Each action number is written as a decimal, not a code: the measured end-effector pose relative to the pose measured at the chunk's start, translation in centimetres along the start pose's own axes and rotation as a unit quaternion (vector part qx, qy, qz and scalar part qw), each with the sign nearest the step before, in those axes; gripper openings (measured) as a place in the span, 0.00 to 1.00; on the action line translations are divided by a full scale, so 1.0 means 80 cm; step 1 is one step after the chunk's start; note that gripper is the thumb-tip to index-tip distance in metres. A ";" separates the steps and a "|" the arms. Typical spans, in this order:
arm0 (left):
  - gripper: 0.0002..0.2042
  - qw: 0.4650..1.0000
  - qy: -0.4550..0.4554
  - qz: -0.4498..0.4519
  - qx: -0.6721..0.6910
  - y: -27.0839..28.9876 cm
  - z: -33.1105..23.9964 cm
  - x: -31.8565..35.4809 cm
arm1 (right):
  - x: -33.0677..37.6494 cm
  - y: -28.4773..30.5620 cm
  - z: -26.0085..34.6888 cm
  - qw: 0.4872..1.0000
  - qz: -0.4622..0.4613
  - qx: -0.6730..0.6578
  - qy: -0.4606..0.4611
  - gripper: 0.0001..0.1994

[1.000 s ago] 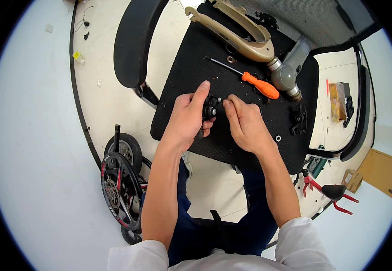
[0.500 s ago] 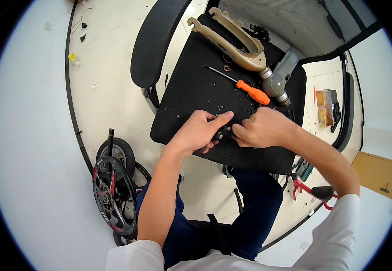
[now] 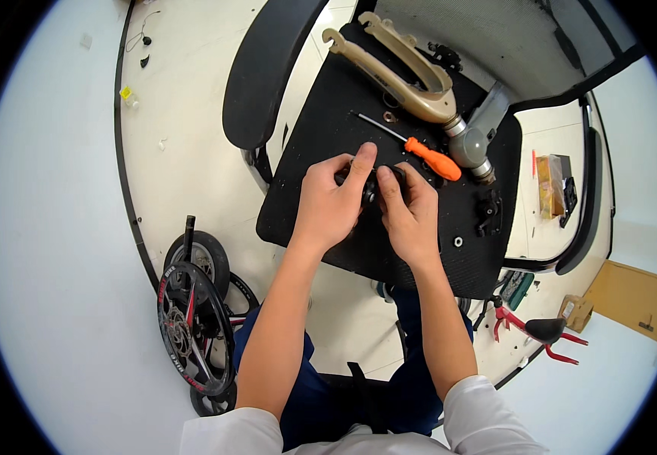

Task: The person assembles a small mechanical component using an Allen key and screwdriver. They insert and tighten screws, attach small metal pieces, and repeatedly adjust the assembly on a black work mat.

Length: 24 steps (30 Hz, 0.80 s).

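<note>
Over the front of a black chair seat (image 3: pixel 306 197), my left hand (image 3: pixel 330 199) and my right hand (image 3: pixel 412 208) come together around a small black mechanical part (image 3: pixel 369 189). Both hands are closed on it, thumbs on top; the fingers hide most of the part, so its kind does not show. Just beyond my right hand lies a screwdriver (image 3: pixel 436 159) with an orange handle, its shaft pointing to the far left. Behind it rests a tan bicycle fork (image 3: pixel 419 102) with a grey rounded joint (image 3: pixel 468 145) at its near end.
On the seat's right side are a black metal part (image 3: pixel 488 212) and a small nut (image 3: pixel 458 242). The chair's armrests (image 3: pixel 262 83) rise on either side. Bicycle wheels (image 3: pixel 192 326) stand on the floor at left; a red frame piece (image 3: pixel 506 317) lies at right.
My right hand has swung in from the right and turned, its forearm now more upright, and grips the black part. The seat's right side has come into view.
</note>
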<state>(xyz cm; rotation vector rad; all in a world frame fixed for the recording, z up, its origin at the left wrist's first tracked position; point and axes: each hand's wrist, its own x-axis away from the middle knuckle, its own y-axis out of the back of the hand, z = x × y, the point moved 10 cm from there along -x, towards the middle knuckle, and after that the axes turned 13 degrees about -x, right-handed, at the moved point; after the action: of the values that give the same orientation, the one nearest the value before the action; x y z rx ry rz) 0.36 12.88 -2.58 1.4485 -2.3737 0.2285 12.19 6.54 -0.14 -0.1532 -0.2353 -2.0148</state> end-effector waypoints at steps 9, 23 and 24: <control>0.28 0.998 0.066 0.014 0.013 0.002 0.012 -0.001 | 0.003 -0.011 0.046 0.962 0.057 0.160 0.216 0.07; 0.28 0.991 0.003 -0.026 -0.129 0.001 0.004 -0.005 | -0.009 0.020 0.003 0.996 0.022 -0.057 0.070 0.08; 0.28 0.992 -0.002 -0.029 -0.125 0.002 0.005 -0.007 | -0.006 0.020 0.008 0.997 0.031 -0.031 0.071 0.08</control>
<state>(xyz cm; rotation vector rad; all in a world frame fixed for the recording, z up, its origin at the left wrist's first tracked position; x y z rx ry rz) 0.33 13.28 -3.12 1.3952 -2.2645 -0.0841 13.81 6.44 0.55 -0.0552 -0.0776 -1.9614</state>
